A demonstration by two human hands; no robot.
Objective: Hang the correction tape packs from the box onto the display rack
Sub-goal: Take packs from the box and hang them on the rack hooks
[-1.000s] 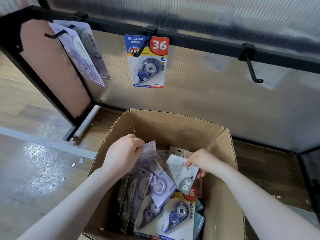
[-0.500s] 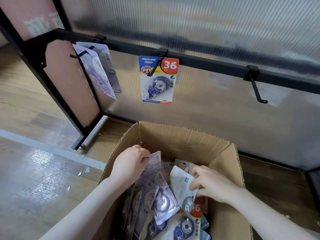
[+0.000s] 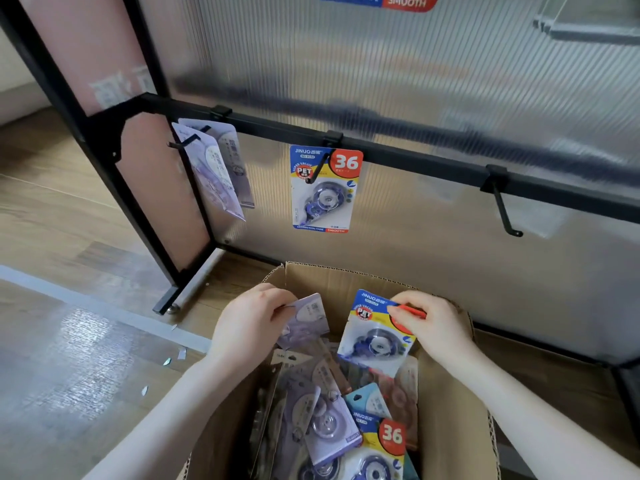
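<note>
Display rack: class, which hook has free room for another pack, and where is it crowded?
The right hook is bare, with open panel on both sides. The middle hook carries one blue pack; the left hook holds purple packs. The box is crowded with packs, and both the left hand and the right hand hold packs over it.

Open cardboard box point(image 3: 446, 420) on the floor — filled with loose correction tape packs point(image 3: 329, 420). One blue-yellow pack point(image 3: 375, 336) is raised above the box, tilted; one purple pack point(image 3: 308, 318) is raised beside it. Display rack point(image 3: 408, 161) behind: blue hung pack point(image 3: 325, 188) on the middle hook, purple hung packs point(image 3: 214, 168) on the left hook — right hook point(image 3: 504, 206) bare.
</note>
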